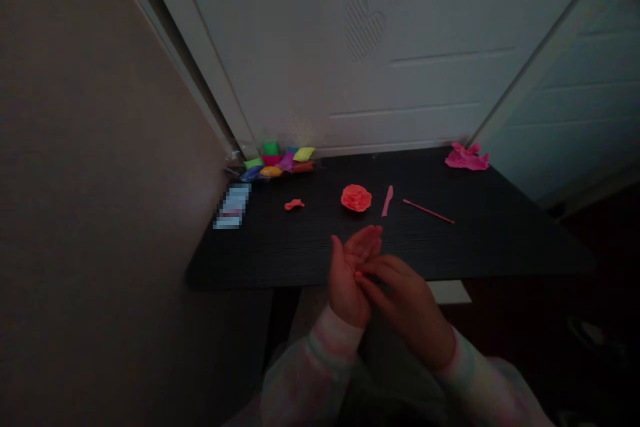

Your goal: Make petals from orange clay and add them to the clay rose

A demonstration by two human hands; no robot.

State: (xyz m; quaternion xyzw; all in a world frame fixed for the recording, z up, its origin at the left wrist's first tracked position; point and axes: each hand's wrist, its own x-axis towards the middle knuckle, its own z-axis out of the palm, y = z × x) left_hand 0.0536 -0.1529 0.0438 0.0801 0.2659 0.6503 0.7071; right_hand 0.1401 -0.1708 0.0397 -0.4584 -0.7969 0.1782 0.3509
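My left hand point(345, 287) is open with the palm turned up, above the near edge of the table. Over its palm, my right hand point(413, 300) pinches a small piece of orange-red modelling clay point(358, 274) between thumb and fingertips. Just beyond the hands lies a ruffled clay flower point(356, 198) of the same colour. To its right are a pink plastic clay knife point(388, 201) and a thin pink stick tool point(429, 211). A loose scrap of orange-red clay point(294, 204) rests to the left of the flower.
Colourful clay packets point(273, 163) are heaped at the back left of the dark table point(250, 260), near a blurred-out pale card point(233, 205). A crumpled bright pink thing point(467, 157) lies at the back right. A white panel with a heart point(365, 27) stands behind the table.
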